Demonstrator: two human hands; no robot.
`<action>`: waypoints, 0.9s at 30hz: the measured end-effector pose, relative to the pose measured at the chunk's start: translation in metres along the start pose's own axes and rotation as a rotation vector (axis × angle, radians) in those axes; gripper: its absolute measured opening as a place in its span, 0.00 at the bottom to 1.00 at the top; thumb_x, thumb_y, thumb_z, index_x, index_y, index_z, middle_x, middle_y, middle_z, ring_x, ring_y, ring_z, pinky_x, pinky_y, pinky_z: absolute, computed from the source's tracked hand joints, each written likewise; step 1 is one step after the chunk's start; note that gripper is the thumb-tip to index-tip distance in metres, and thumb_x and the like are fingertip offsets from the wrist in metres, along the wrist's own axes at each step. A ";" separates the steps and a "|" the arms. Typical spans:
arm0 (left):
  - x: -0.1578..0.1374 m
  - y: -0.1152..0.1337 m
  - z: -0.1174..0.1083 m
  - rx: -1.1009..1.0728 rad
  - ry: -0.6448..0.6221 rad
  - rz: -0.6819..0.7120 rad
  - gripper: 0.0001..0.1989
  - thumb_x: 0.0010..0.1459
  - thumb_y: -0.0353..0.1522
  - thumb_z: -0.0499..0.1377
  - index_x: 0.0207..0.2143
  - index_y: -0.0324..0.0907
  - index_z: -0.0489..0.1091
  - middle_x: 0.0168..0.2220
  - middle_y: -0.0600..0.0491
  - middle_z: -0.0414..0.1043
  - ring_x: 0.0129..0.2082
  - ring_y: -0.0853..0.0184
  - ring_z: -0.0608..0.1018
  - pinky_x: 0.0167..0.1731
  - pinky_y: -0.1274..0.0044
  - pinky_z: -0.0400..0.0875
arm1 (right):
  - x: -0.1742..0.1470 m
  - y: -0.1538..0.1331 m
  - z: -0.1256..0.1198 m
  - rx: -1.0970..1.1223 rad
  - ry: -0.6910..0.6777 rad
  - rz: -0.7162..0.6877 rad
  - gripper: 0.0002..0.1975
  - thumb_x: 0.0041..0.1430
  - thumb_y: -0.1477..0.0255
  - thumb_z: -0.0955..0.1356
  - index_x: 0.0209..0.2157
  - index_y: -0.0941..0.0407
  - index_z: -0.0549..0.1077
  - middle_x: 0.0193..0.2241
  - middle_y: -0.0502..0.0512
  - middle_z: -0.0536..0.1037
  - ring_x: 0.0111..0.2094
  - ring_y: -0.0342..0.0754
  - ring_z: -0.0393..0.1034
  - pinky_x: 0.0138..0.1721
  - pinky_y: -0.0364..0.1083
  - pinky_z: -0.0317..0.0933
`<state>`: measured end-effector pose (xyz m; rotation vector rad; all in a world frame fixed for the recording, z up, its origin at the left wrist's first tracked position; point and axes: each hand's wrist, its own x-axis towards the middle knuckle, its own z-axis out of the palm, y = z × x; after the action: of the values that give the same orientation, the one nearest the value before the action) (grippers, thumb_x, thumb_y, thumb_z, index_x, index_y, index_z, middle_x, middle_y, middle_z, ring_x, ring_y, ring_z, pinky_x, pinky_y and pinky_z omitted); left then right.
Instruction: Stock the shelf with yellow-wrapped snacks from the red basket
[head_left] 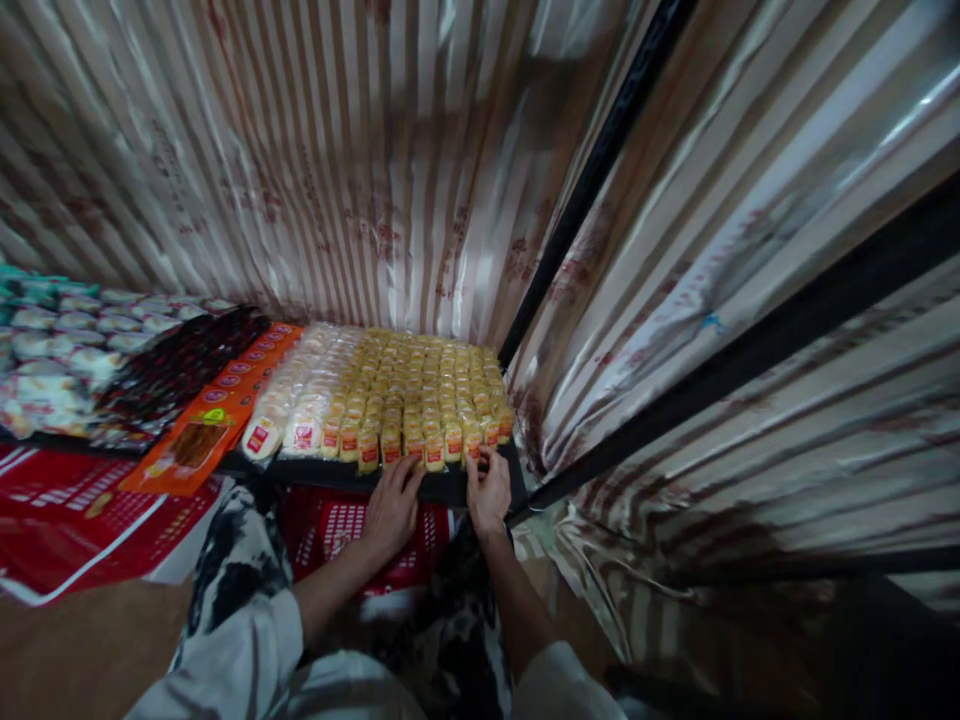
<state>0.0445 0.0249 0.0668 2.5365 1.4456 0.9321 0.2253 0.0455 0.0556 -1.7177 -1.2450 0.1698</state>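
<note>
Rows of small yellow wrapped snacks with red labels stand packed together on a dark shelf. My left hand is at the shelf's front edge, thumb and fingers a little apart, fingertips by the front row. To its right, my right hand has its fingers curled against a front yellow snack packet near the right end; the fingertips partly hide it. Left of the yellow rows lie pale round wrapped snacks, also with red labels.
Orange packets, dark shiny packets and white packets fill the shelf's left side. Red printed sheets hang below. A striped plastic sheet backs the shelf; dark poles slant at right.
</note>
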 end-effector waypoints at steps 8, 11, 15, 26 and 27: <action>-0.040 -0.021 -0.021 -0.013 0.161 -0.126 0.23 0.56 0.23 0.47 0.54 0.43 0.63 0.56 0.44 0.58 0.58 0.58 0.61 0.55 0.61 0.63 | -0.001 -0.001 -0.004 0.017 0.036 -0.068 0.21 0.59 0.57 0.60 0.43 0.59 0.71 0.42 0.63 0.69 0.43 0.51 0.65 0.32 0.46 0.68; -0.050 -0.034 -0.028 -0.007 0.151 -0.143 0.22 0.56 0.23 0.47 0.53 0.42 0.62 0.55 0.44 0.59 0.57 0.59 0.62 0.55 0.63 0.64 | -0.004 -0.005 -0.009 0.034 0.054 -0.092 0.20 0.60 0.59 0.59 0.43 0.59 0.71 0.40 0.63 0.70 0.39 0.49 0.66 0.33 0.47 0.68; -0.053 -0.048 -0.035 -0.004 0.145 -0.163 0.23 0.56 0.22 0.46 0.54 0.40 0.62 0.55 0.44 0.60 0.57 0.59 0.62 0.55 0.64 0.64 | -0.020 -0.020 -0.008 0.042 -0.024 -0.280 0.17 0.62 0.64 0.59 0.42 0.59 0.72 0.39 0.63 0.72 0.42 0.51 0.67 0.40 0.50 0.67; -0.031 -0.092 -0.040 0.138 0.145 -0.151 0.26 0.56 0.22 0.47 0.58 0.37 0.58 0.60 0.43 0.57 0.62 0.57 0.56 0.58 0.63 0.59 | -0.086 -0.096 0.045 0.036 -0.381 -0.733 0.18 0.60 0.77 0.59 0.50 0.58 0.70 0.48 0.62 0.72 0.50 0.49 0.66 0.50 0.50 0.65; -0.029 -0.095 -0.040 0.150 0.124 -0.142 0.26 0.56 0.23 0.48 0.58 0.37 0.58 0.60 0.43 0.57 0.62 0.57 0.56 0.58 0.63 0.59 | -0.088 -0.099 0.049 0.025 -0.386 -0.732 0.18 0.60 0.77 0.59 0.51 0.58 0.70 0.49 0.63 0.72 0.51 0.50 0.65 0.51 0.51 0.65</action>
<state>-0.0596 0.0458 0.0524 2.4743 1.7678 1.0099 0.0900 0.0066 0.0701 -1.1362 -2.0658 0.0763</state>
